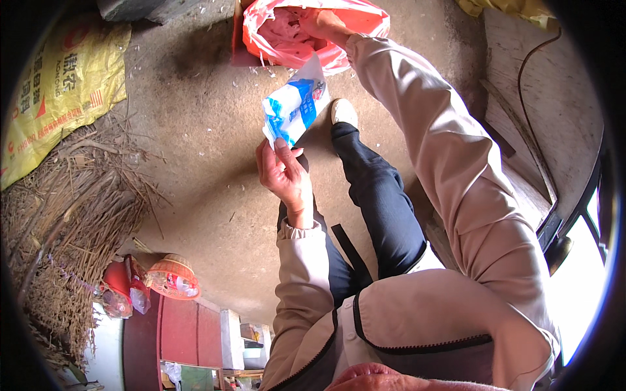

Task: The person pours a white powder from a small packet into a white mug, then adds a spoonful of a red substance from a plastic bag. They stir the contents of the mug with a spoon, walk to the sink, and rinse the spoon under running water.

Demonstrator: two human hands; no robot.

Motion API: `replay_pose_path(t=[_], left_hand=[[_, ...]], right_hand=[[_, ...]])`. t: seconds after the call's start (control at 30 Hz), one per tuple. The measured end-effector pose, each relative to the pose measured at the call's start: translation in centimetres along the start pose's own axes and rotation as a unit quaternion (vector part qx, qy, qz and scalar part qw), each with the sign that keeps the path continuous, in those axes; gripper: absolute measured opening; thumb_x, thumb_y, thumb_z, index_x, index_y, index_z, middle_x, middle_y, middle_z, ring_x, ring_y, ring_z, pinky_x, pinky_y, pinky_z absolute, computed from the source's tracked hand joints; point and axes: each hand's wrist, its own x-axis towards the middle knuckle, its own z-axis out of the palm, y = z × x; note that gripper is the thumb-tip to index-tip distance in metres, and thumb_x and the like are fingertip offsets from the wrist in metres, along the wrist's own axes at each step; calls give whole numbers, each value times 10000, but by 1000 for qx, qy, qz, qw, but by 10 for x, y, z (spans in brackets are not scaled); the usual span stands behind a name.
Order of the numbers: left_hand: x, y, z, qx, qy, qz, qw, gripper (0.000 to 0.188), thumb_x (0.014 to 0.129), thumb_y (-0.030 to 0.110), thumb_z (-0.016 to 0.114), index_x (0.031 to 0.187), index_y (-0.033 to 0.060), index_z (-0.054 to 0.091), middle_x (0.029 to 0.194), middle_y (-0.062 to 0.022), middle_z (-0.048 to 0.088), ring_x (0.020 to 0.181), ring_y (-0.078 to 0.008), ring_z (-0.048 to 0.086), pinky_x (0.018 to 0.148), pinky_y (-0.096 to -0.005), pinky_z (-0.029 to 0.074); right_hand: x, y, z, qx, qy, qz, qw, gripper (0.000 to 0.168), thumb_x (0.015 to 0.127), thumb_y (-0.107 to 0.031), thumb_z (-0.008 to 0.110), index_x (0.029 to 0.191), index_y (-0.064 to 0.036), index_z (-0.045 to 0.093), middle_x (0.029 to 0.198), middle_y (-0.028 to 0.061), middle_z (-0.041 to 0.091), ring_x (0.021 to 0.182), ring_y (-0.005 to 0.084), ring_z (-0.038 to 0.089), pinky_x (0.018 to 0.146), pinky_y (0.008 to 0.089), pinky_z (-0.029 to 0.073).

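Observation:
My left hand (285,176) pinches the lower end of a blue and white printed plastic packet (297,108), its pointed end up by the bag's rim. Beyond it, an open red plastic bag (362,13) stands with pale pinkish, shredded-looking matter (282,28) inside. My right hand (318,23) reaches into this bag, its fingers on or in the matter. Whether those fingers grip anything cannot be seen.
Brushwood and dry stalks (83,210) lie at the left, beneath a yellow woven sack (73,88). An orange basket (173,276) stands near a red cabinet (190,332). A pale board (547,112) leans at the right. My shoe (344,112) is on the concrete floor below the bag.

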Motion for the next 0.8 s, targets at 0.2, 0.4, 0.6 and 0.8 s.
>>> replay_pose_path(t=[0.2,0.4,0.6,0.8], left_hand=[[0,6,1,4,6,26,1000,220,1006,111,516,1112,-61,605,1020,-123,575,747,-143,621,528,-230,540],[2,12,-1,19,13,18,1000,178,1017,119,509,1018,-34,600,843,-64,569,572,-81,517,495,-219,411],[1,5,-16,27,38,-4,999,171,1010,103,511,1003,-42,601,861,-72,562,551,-83,526,511,-232,421],[11,38,4,-18,38,-45,998,231,1029,189,495,943,-12,570,698,-51,601,528,-100,544,508,-235,451]], right_hand=[[-4,-8,5,34,-12,38,999,359,824,-387,611,1041,-117,705,857,136,728,777,277,716,728,375,562],[32,-13,22,82,-43,115,989,363,853,-328,595,1097,-67,661,982,127,715,830,262,715,617,388,572],[30,-35,41,93,-16,-58,994,371,879,-324,588,1139,-64,634,1046,116,698,843,253,709,611,394,571],[23,23,38,103,149,-147,972,400,910,-414,576,1099,-71,659,937,180,699,861,369,684,714,407,561]])
